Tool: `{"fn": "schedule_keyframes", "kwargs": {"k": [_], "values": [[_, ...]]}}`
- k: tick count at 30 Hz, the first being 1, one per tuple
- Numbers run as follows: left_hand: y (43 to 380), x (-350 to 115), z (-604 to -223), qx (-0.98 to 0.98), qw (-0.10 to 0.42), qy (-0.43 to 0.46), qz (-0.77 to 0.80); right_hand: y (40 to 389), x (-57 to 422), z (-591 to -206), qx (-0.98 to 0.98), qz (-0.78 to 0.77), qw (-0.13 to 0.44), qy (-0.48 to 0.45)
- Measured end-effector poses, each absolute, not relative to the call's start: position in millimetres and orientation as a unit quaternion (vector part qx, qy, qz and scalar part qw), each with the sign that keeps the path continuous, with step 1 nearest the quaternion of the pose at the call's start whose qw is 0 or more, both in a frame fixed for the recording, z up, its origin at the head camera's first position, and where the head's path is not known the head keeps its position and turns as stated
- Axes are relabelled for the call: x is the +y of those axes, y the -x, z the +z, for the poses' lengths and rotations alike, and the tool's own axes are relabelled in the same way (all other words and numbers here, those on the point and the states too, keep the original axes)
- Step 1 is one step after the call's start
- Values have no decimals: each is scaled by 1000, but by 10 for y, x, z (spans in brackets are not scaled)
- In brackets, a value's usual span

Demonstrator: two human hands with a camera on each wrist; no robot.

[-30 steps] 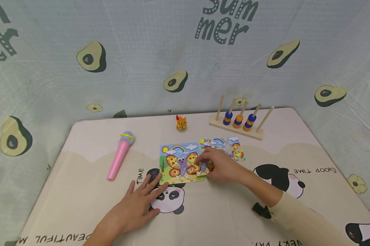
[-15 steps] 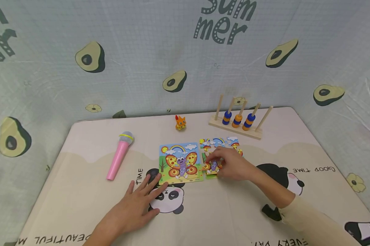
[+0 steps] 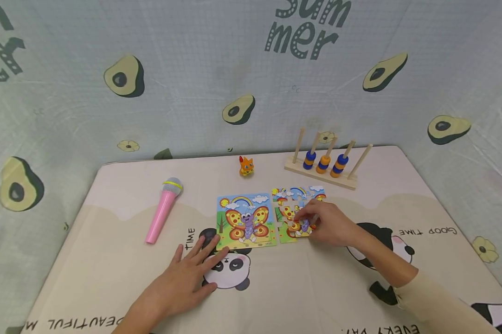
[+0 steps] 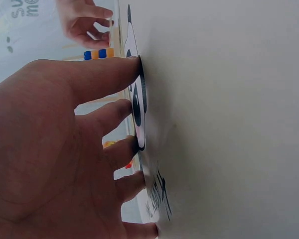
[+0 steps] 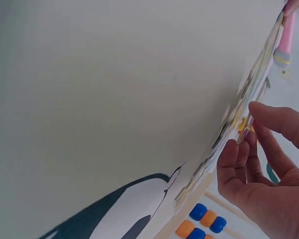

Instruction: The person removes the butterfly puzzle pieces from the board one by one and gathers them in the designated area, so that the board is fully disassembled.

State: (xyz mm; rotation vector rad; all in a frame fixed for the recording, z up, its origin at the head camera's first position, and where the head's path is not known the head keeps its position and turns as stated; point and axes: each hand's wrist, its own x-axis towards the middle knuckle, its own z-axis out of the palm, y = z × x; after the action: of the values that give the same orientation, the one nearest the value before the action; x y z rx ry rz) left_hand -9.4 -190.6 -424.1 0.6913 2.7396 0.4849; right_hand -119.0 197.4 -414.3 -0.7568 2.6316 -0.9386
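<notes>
My right hand pinches a jigsaw puzzle piece printed with the purple butterfly body, low over the other puzzle pieces. In the right wrist view the piece shows edge-on between thumb and fingers. Those pieces, with rainbow, cloud and wing parts, lie grouped on the table, partly hidden by this hand. Just left of them is a butterfly picture board, whole and flat. My left hand rests on the cloth, fingers spread, fingertips right at the board's lower left corner. The left wrist view shows its fingers extended to the tabletop.
A pink toy microphone lies at the left. An orange fox figure stands at the back, and a wooden bead rack with blue and orange beads is at the back right. A printed cloth covers the table.
My right hand has moved right with the puzzle piece, from over the board's right edge to over the grouped pieces. The left hand has stayed in place.
</notes>
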Motion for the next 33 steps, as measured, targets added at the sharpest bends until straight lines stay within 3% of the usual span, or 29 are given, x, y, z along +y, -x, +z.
{"fn": "schedule_keyframes", "kwargs": {"k": [33], "values": [[95,-1893,-4233,948,139,-236,163,1139,2087,-4180,916,-277,133,259]]}}
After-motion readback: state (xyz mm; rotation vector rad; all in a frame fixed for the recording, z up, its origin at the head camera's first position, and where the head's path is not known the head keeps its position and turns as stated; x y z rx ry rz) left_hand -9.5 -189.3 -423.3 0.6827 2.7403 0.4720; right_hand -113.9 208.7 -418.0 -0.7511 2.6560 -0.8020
